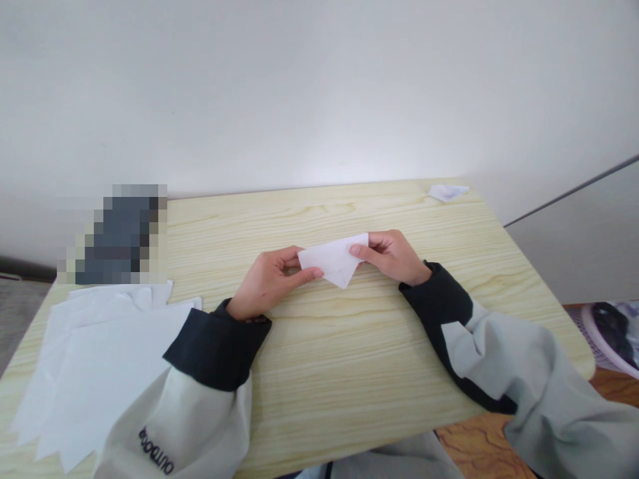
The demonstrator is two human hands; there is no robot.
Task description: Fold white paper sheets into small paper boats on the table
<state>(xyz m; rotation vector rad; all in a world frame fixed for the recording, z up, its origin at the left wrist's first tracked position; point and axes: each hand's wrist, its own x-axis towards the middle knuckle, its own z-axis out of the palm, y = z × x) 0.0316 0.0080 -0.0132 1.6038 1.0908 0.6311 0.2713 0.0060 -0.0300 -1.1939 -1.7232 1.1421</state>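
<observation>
A folded white paper, shaped like a triangle pointing toward me, is held just above the middle of the light wooden table. My left hand pinches its left corner, thumb on top and fingers under. The right corner is pinched by my right hand between thumb and fingers. Both hands are closed on the paper. Dark cuffs and grey sleeves cover my wrists.
A loose stack of white paper sheets lies at the table's left front. A blurred dark object stands at the back left. A small folded paper piece sits at the far right corner. A white wall rises behind.
</observation>
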